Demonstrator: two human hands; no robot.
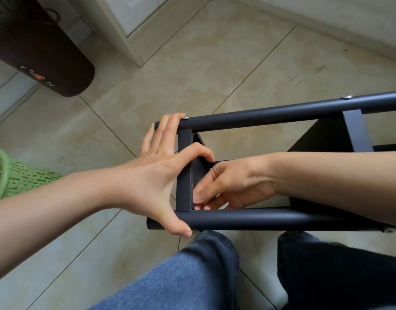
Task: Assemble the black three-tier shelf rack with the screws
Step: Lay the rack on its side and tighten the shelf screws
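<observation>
The black rack frame lies on its side over the tiled floor, with a far tube (270,113) and a near tube (259,217) joined by a flat crossbar (184,175). Silver screw heads (186,118) show on the far tube. My left hand (156,171) spans the frame's end: fingers on the far tube, thumb on the near tube, index finger hooked over the crossbar. My right hand (232,184) reaches inside the frame, its curled fingertips pinched together at the corner of the crossbar and the near tube. What they pinch is hidden. A black shelf panel (326,135) sits further right.
A green perforated basket (18,175) stands at the left edge. A dark brown rounded appliance (42,52) fills the top left, beside a white cabinet corner (125,30). My legs in blue jeans (192,276) lie under the near tube.
</observation>
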